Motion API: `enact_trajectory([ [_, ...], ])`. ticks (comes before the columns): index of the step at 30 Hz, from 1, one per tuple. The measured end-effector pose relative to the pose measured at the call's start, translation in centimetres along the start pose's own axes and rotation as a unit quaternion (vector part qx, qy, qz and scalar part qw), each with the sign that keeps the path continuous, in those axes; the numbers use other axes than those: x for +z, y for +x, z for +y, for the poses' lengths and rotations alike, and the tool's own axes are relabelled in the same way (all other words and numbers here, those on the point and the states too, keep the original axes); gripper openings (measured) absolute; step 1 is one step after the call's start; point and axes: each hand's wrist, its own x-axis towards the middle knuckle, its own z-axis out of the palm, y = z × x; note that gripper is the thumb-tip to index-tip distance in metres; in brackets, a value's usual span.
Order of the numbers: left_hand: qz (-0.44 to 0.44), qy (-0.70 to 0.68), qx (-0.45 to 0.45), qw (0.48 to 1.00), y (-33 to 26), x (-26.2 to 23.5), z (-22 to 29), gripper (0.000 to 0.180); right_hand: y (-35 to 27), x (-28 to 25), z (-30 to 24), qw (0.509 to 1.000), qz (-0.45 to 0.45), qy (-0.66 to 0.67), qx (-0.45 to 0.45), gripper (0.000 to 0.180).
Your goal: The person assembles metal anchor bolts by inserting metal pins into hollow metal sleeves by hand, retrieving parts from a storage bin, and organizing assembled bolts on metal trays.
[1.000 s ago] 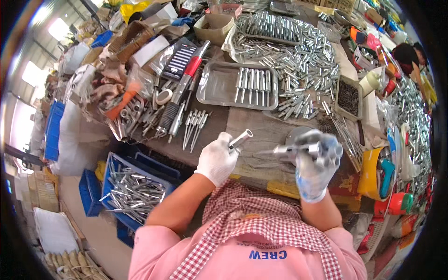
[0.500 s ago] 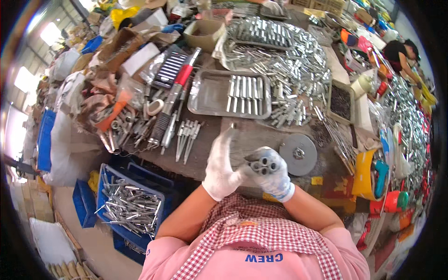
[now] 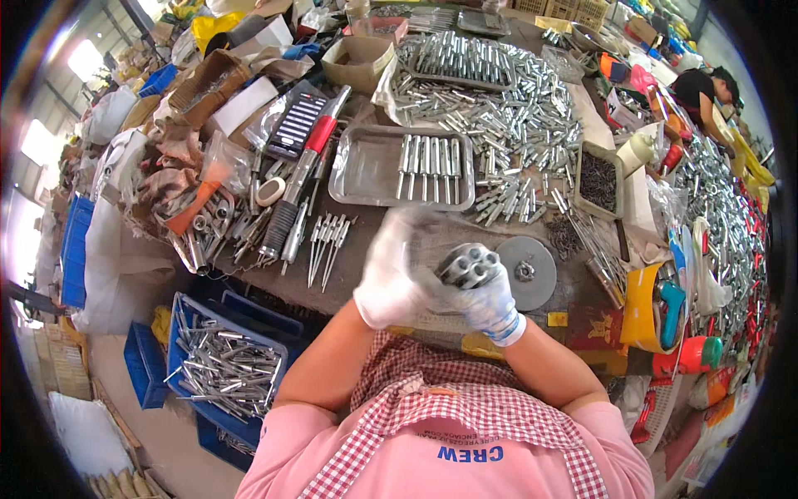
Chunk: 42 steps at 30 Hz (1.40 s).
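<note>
Right hand [image 3: 490, 303] grips a bundle of short metal cylinders [image 3: 468, 264], ends tilted up and far-left, above the counter's [image 3: 374, 241] near edge. Left hand [image 3: 395, 270], blurred, sits just left of the bundle; apparently open, but I cannot tell.

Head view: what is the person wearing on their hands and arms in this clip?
Both the left hand and the right hand wear white knit work gloves; the right glove has a blue band at the cuff. The forearms are bare below short pink sleeves. A red-and-white checked cloth lies over the chest, between the arms.
</note>
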Motion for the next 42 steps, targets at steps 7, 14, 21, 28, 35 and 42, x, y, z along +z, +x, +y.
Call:
enact_trajectory([
  [7, -0.107, 0.37, -0.291, 0.876, 2.1, 0.5, -6.2, 0.037, 0.8, -1.0, 1.1, 0.991, 0.112, 0.067, 0.024, 0.035],
  [14, -0.056, -0.112, 0.055, 0.991, -1.8, 1.8, -3.2, 0.039, 0.0, 0.7, 0.8, 0.996, 0.073, -0.032, -0.029, 0.041],
  [21, -0.008, 0.01, 0.023, 1.0, -3.5, 2.7, -1.1, 0.085, 0.2, 1.2, 3.0, 0.96, 0.043, 0.275, 0.011, 0.037],
  [28, 0.067, 0.068, 0.019, 0.995, -2.2, 4.1, -1.1, 0.065, 1.5, -1.4, 3.9, 0.947, -0.086, 0.292, 0.106, 0.047],
  [35, 0.105, -0.05, 0.021, 0.993, -3.8, 4.0, -0.1, 0.063, 0.3, 0.1, 4.0, 0.939, -0.074, 0.334, 0.025, 0.046],
  [42, 0.174, -0.277, -0.121, 0.937, -4.2, 3.7, -0.8, 0.056, 0.4, 1.1, 5.4, 0.996, -0.017, -0.079, -0.033, 0.038],
])
